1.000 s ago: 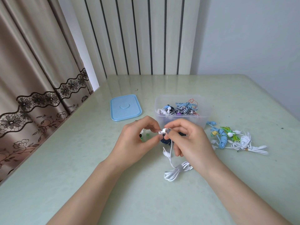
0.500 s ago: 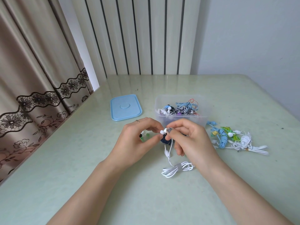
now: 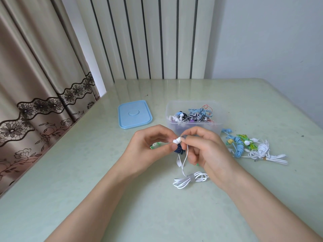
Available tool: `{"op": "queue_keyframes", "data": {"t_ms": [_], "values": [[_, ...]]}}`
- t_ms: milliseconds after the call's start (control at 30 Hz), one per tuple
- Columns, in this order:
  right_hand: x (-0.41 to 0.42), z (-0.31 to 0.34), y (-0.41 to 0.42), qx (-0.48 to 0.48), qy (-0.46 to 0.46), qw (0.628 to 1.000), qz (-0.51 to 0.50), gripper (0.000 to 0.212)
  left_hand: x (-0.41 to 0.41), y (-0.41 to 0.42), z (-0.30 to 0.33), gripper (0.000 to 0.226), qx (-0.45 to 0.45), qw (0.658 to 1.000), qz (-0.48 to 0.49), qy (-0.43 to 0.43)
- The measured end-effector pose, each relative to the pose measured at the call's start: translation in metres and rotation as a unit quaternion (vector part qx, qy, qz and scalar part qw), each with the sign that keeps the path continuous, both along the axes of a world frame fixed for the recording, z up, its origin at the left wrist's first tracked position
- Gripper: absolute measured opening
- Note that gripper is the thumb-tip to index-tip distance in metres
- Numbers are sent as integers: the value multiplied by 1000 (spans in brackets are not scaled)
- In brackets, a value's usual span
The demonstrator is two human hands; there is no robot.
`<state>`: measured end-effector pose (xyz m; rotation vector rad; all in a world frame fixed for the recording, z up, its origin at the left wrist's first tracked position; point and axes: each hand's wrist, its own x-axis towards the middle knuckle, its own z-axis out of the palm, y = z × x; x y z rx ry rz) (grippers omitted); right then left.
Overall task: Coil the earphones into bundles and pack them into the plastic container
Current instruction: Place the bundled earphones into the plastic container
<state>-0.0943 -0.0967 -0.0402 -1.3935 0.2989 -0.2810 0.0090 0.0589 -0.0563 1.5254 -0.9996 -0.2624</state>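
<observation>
1. Your left hand has its fingers curled, thumb and forefinger pinching the white earbuds of the white earphones.
2. Your right hand is curled too, its fingertips pinching the same earbuds from the other side, so both hands meet just in front of the plastic container.
3. A thin white cord hangs from the earbuds down to a coiled bundle lying on the bench, bound at its middle by a grey band, near your right wrist.
4. A dark blue bundle lies behind your hands, mostly hidden; something green and white peeks out past your left fingers.
5. The container is clear, rectangular and open, near the middle of the bench, holding striped, blue and red coils.
6. Its light blue lid, flat with rounded corners, lies to the left of it, apart.
7. Toward the right edge lies a loose pile of blue, green and white earphones.
8. The bench top is pale green and glossy; a lace-trimmed curtain hangs at its left edge.
</observation>
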Motion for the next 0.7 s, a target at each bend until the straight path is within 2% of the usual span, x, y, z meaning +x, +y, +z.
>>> {"op": "queue_keyframes", "data": {"t_ms": [233,467,567,633,700], "values": [[-2,2,-1,54,3,997,49,7,-2,-1,3,12,-22,998,-39,53],[-2,2,-1,59,10,997,53,7,-2,2,5,14,-1,998,-39,47],[-3,6,-2,-13,32,998,48,6,-5,6,10,18,53,998,-12,-20],[-8,12,-6,-113,56,989,71,4,-9,10,14,22,107,992,-7,-64],[-13,18,-9,-213,82,965,128,2,-14,13,17,28,171,982,-19,-84]]}}
